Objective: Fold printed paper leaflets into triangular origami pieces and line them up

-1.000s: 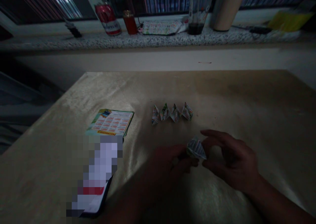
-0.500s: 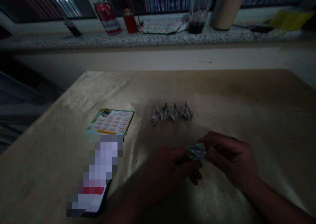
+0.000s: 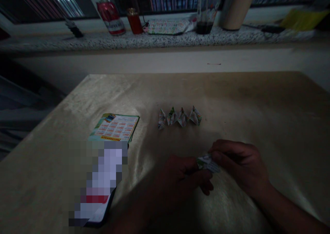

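Note:
A small folded piece of printed paper [image 3: 207, 163], white with green patches, is held between my two hands above the table. My left hand [image 3: 184, 173] pinches its left side with thumb and fingers. On its upper right edge, the thumb and fingertips of my right hand [image 3: 239, 163] are closed; the fingers cover part of the paper. Farther back, several folded paper pieces [image 3: 182, 118] with pointed tips stand in a row on the table [image 3: 244, 106]. They are made of similar printed paper.
Left of my hands lie a stack of printed calendar cards [image 3: 116, 127] and a phone [image 3: 103, 189] with a blurred screen. Along the granite windowsill [image 3: 165, 41] stand a red can [image 3: 110, 17], a jar [image 3: 134, 21], a glass of dark liquid [image 3: 205, 25] and a tan cylinder [image 3: 237, 8].
The held paper has turned and looks flatter, with a corner pointing down to the right. My right thumb has moved up onto its upper edge. The standing row is unchanged.

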The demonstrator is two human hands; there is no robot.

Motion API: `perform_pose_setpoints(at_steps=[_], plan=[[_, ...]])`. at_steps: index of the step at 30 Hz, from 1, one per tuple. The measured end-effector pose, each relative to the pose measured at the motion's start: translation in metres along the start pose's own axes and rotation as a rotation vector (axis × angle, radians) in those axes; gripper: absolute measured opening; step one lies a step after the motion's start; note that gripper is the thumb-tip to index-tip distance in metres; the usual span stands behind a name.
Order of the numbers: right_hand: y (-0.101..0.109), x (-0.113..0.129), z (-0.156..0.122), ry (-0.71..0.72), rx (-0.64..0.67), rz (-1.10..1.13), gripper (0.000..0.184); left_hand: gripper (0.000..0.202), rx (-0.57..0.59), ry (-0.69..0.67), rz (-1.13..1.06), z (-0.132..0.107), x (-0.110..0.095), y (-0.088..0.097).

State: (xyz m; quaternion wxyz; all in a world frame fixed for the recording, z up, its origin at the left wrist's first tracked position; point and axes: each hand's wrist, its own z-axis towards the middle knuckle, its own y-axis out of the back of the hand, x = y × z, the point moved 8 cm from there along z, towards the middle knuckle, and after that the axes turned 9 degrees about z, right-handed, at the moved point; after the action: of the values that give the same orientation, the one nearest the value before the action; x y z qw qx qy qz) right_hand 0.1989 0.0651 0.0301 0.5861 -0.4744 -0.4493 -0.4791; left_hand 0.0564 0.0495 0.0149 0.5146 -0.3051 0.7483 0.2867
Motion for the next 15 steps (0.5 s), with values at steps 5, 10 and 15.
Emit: perform_pose_setpoints(at_steps=[5,10,15], plan=[[-0.002,-0.003,0.001,-0.044,0.027,0.056,0.018,0.031,0.006,-0.071,-0.058,-0.001,-0.002,0.0],[-0.006,-0.004,0.0,-0.025,0.073,0.079,0.007,0.02,-0.175,-0.051,-0.188,0.002,0.007,0.011],[-0.01,-0.005,-0.001,-0.035,0.112,0.126,0.006,0.014,-0.156,-0.054,-0.232,0.001,0.006,0.009]])
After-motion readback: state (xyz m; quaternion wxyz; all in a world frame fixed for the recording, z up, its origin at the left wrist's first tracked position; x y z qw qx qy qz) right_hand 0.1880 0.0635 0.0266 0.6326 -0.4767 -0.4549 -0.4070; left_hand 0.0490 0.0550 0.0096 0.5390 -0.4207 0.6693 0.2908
